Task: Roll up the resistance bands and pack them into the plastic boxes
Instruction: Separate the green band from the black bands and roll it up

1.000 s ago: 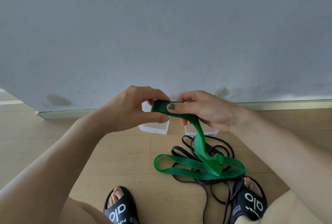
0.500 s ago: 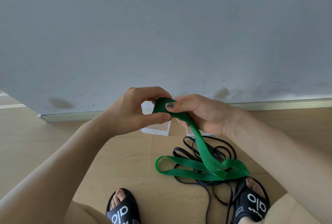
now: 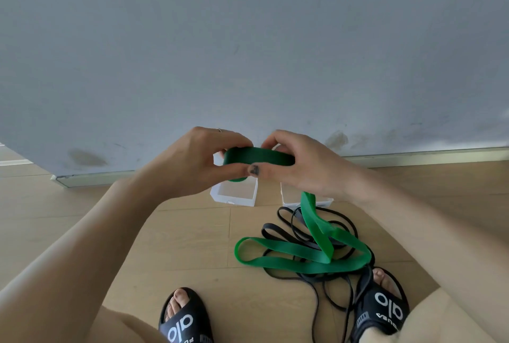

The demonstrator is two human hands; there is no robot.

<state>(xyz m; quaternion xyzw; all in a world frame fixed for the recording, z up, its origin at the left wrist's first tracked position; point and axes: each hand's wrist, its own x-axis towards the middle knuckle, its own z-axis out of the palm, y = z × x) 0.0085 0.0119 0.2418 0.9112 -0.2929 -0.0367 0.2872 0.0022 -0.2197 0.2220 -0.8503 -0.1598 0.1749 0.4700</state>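
Head view: wood floor (image 3: 176, 235) (grey wall (image 3: 248, 39))

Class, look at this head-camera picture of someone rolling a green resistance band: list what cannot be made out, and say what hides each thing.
- Head view: the far parts of both plastic boxes are hidden behind the left hand and right hand.
- How many turns the green band has: fingers cover the roll's ends.
- How many black bands lie in the tangle: overlapped by green loops.
- Both sandals are cut off by the bottom edge.
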